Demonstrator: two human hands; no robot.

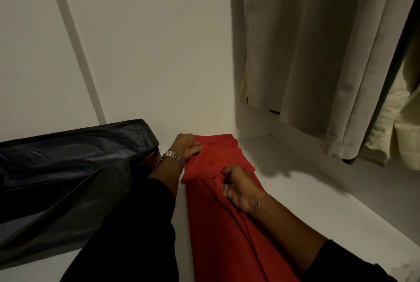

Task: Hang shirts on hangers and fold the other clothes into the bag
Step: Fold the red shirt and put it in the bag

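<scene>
A red garment [218, 213] lies stretched along the white closet floor, running from the bottom of the view toward the back wall. My left hand [187, 146] grips its far end, fingers curled into the cloth beside the bag. My right hand [238, 187] pinches a bunched fold near the garment's middle. A dark fabric bag [75, 143] stands open on the left, its near wall sagging.
Pale shirts [318, 54] hang at the upper right, their hems just above the floor. A cream garment [395, 122] hangs at the far right. The white back wall [147, 54] closes the space behind; the white floor [318, 190] extends to the right.
</scene>
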